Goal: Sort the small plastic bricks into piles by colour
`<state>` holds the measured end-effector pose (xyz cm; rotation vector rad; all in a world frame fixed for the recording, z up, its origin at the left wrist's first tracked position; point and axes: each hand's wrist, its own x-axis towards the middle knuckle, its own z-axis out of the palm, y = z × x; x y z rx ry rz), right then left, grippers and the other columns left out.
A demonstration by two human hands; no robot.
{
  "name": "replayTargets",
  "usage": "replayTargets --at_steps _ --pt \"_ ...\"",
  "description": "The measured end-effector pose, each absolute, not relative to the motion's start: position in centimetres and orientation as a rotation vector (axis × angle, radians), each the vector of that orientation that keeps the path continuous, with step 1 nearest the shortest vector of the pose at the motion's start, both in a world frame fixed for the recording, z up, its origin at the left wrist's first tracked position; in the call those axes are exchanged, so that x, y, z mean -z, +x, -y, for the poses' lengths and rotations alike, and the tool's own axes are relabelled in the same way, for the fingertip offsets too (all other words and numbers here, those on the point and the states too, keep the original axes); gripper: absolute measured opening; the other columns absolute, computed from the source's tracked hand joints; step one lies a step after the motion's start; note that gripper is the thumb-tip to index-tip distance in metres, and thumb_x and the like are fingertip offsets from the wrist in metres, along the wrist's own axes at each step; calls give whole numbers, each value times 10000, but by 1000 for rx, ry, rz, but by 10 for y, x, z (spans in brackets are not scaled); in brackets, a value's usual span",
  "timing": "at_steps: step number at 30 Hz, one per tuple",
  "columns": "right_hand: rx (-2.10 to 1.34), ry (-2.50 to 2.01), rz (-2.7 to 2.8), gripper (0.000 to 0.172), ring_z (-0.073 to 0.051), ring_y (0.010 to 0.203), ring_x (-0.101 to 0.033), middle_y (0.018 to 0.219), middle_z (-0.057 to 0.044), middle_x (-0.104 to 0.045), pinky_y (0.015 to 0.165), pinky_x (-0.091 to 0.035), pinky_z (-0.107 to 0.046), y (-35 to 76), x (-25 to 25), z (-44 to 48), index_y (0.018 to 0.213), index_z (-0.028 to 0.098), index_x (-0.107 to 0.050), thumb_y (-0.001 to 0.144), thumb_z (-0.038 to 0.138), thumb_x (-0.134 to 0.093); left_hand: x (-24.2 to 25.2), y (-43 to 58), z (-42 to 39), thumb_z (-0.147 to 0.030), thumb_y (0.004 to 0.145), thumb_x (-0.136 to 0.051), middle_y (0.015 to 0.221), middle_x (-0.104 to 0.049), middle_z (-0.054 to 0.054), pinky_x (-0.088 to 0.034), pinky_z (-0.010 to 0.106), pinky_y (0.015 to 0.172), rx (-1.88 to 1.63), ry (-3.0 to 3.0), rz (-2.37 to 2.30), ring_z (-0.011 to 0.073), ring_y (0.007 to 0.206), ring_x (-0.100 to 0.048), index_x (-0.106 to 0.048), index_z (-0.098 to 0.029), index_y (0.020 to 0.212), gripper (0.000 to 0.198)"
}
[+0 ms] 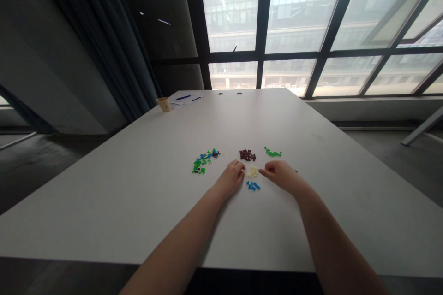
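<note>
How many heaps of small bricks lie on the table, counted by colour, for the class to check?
Mixed green and blue heap: 1
Dark red heap: 1
Green heap: 1
Pale yellow heap: 1
Blue heap: 1
Total: 5 heaps, plus a red bit beside the right hand

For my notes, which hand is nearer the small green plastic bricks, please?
Right: the right hand sits just below the green plastic bricks; the left hand is farther left.
</note>
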<state>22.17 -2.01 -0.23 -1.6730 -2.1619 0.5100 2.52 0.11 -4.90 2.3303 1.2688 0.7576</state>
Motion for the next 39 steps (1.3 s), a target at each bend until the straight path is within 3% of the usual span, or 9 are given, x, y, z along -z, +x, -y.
replayTargets --at_steps 12,16,19,21,27,33,39 --pt "-581 -1707 2119 397 -82 458 -306 465 33 -372 441 -192 -232 226 9 16 481 174 -404 745 468 -447 37 26 -5 -29 757 -352 902 -579 53 -428 296 831 -1026 2230 -1222 144 881 -526 -566 -171 889 288" --pt "-619 -1692 2098 401 -78 452 -304 475 35 -367 433 -195 -225 228 12 13 494 173 -402 739 487 -447 25 -10 -12 -31 769 -342 948 -571 74 -387 360 862 -1005 2209 -1765 192 943 -494 -586 -185 896 315" --pt "-623 -1680 2109 407 -78 459 -300 482 38 -352 441 -210 -221 230 12 12 500 175 -387 747 495 -433 19 -37 -13 -98 794 -353 956 -555 110 -389 432 758 -700 1967 -2323 275 936 -465 -611 -198 890 293" --pt "-618 -1671 2120 409 -78 465 -299 488 40 -349 449 -220 -220 231 13 11 504 176 -383 753 498 -424 18 -47 -13 -132 788 -393 960 -546 116 -383 452 719 -524 1838 -2442 304 937 -455 -625 -208 863 255" --pt "-615 -1670 2124 423 -79 464 -297 486 41 -354 452 -229 -222 232 15 10 511 176 -396 759 518 -411 26 -44 -17 -232 744 -527 959 -532 101 -365 437 726 -492 1929 -2357 296 956 -444 -626 -203 810 122" --pt "-614 -1660 2126 404 -84 467 -316 494 36 -366 453 -229 -224 232 14 10 518 177 -408 756 504 -418 31 -44 -23 -214 744 -501 929 -563 115 -384 419 718 -524 1896 -2387 295 940 -480 -607 -176 736 112" --pt "-545 -1611 2062 384 -88 477 -318 482 40 -345 475 -241 -222 228 5 13 500 183 -374 764 456 -430 24 -23 -16 -224 789 -445 773 -617 23 -435 281 691 -1056 2004 -1722 136 695 -559 -555 -191 783 115"
